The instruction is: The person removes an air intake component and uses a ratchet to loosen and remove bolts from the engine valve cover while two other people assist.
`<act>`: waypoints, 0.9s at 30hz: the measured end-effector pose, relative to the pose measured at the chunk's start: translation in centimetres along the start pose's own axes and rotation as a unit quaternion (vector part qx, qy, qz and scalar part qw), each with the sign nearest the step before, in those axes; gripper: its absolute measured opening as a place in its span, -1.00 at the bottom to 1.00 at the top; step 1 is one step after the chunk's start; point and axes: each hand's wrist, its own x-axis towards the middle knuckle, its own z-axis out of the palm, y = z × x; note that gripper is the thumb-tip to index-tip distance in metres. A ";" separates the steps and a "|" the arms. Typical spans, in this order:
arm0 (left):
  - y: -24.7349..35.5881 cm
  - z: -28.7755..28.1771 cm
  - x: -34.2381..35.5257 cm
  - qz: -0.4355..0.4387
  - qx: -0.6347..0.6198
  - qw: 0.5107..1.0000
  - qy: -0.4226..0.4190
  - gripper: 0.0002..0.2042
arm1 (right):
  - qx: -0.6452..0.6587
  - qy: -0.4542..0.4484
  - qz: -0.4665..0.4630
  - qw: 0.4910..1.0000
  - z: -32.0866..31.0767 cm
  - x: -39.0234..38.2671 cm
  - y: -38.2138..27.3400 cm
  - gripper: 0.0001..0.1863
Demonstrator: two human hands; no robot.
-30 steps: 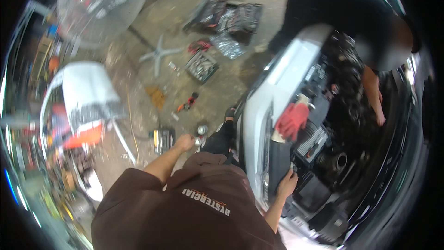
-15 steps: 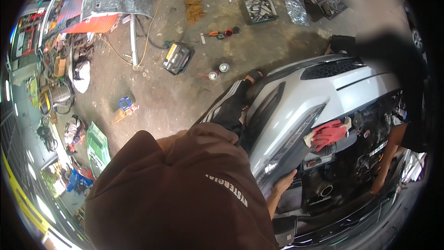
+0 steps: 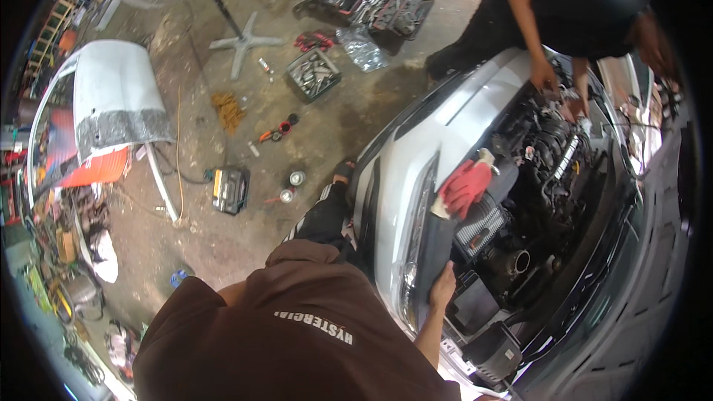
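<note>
A person's right hand (image 3: 443, 284) lies open and flat on the front edge of a white car's (image 3: 434, 141) engine bay, red gloves (image 3: 466, 185) resting just beyond it, farther in, while the left hand is out of view.

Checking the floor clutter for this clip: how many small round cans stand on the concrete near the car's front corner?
2: one can beside the person's shoe, the other can just below-left of it. More may be hidden among the clutter.

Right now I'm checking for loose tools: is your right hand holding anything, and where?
No tool: the right hand rests on the car's front edge beside the headlight; the left hand is hidden.
</note>
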 end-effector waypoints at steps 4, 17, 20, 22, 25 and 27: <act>0.5 -1.5 0.5 0.006 0.032 0.999 0.003 -0.62 | -0.002 0.026 -0.007 1.000 -0.1 -0.4 -1.0 -0.19; 2.7 -6.5 1.3 0.030 0.122 0.992 0.003 -0.62 | -0.024 0.019 0.068 0.997 -0.7 -1.0 -2.3 -0.26; 3.3 -8.6 1.3 0.032 0.139 0.990 0.009 -0.61 | -0.027 0.017 0.071 0.997 -0.7 -1.1 -2.3 -0.28; 3.7 -10.1 1.2 0.033 0.149 0.988 0.014 -0.61 | -0.030 0.020 0.073 0.997 -0.9 -1.2 -2.4 -0.29; 3.8 -12.2 0.9 0.031 0.165 0.986 0.019 -0.61 | -0.029 0.018 0.064 0.997 -1.1 -1.4 -2.7 -0.31; 3.4 -13.2 0.6 0.027 0.171 0.985 0.018 -0.61 | -0.025 0.027 0.071 0.997 -1.2 -1.5 -2.9 -0.31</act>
